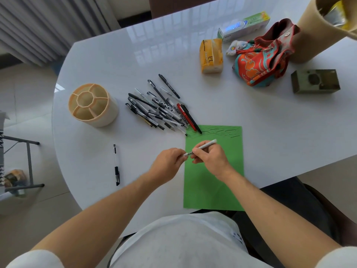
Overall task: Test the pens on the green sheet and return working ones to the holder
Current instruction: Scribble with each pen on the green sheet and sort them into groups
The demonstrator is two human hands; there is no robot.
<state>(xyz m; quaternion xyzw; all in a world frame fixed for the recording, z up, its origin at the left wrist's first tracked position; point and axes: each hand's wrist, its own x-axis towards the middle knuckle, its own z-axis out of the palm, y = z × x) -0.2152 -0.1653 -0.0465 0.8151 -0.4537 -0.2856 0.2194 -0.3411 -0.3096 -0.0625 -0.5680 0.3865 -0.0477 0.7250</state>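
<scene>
A green sheet (214,182) lies on the white table in front of me, with several black strokes near its far edge. My right hand (210,157) grips a white pen (207,144) above the sheet. My left hand (168,159) pinches a small white cap (185,154) at the pen's tip end. A pile of several pens (160,107) lies beyond the sheet's far left corner. The cream round holder (92,105) with divided compartments stands to the left and looks empty. One black-and-clear pen (116,164) lies alone on the table at my left.
At the far right of the table sit a yellow tissue pack (211,56), a toothpaste box (243,26), a red patterned bag (264,59), a dark box (315,80) and a tall cardboard tube (320,28). A metal rack (25,163) stands on the floor at left.
</scene>
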